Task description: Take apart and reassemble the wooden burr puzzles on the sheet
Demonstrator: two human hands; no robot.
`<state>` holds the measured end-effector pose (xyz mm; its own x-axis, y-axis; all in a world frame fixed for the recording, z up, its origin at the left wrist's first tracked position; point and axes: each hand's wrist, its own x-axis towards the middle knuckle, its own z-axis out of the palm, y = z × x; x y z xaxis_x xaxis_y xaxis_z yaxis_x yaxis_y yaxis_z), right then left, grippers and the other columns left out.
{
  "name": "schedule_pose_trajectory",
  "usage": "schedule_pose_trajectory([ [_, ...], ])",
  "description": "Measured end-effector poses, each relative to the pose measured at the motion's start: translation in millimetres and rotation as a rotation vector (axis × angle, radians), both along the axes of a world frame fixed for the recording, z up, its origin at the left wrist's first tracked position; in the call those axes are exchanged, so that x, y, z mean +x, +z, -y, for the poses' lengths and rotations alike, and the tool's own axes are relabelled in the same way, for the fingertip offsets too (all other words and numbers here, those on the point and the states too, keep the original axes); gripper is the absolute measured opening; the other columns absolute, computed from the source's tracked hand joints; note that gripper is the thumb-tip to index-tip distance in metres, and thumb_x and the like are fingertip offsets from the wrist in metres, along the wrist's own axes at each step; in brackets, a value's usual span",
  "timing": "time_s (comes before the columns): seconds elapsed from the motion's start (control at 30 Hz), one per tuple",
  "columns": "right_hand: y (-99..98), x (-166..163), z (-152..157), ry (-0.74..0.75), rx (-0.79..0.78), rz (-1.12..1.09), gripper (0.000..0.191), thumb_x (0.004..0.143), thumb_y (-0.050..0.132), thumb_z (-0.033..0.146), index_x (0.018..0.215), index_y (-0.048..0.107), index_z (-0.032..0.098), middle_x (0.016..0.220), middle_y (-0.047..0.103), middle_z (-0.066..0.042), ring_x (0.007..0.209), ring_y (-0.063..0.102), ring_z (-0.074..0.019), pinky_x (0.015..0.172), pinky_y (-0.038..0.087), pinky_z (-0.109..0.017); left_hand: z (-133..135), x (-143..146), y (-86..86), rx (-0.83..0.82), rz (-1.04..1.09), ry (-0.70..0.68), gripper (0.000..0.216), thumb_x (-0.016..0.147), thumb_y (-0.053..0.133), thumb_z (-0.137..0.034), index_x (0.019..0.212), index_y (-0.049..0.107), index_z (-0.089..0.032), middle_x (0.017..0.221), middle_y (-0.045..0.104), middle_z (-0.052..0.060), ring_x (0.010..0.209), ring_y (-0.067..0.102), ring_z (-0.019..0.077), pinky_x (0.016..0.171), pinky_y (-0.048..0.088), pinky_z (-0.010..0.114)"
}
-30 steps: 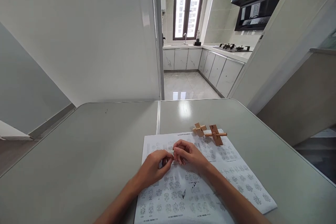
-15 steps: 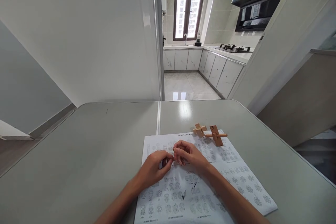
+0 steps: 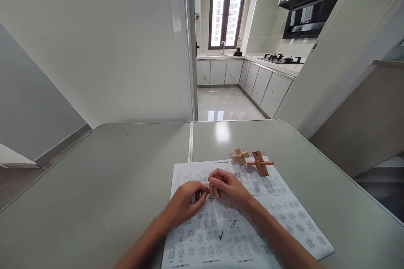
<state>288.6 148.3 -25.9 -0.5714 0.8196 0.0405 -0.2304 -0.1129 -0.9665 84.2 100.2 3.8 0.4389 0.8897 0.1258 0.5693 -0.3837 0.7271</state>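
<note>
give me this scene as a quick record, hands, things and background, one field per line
left hand: fingers curled over the paper, left hand; whether it holds anything is unclear
right hand: fingers bent, close to the other hand, right hand; grip also unclear
under hands: printed paper with dark pen marks
far edge of paper: light wooden piece, with brown wooden piece to its right
surface: table
background: kitchen with window and stove
</note>
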Motion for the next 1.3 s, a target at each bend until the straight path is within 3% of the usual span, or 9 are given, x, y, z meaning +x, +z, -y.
schedule_pose_trajectory([
  [1.3,-0.2,-0.7,0.1,-0.006,-0.005,0.011,0.034,0.092,0.07,0.052,0.093,0.061,0.02,0.072,0.07,0.001,0.05,0.057,-0.0099,0.049,0.038,-0.023,-0.3,0.8,1.3,0.017,-0.004,-0.012,0.019,0.1,0.051,-0.024,0.095,0.069,-0.022,0.082,0.067,0.001,0.073,0.057,0.0151,0.071,0.046,0.026],
])
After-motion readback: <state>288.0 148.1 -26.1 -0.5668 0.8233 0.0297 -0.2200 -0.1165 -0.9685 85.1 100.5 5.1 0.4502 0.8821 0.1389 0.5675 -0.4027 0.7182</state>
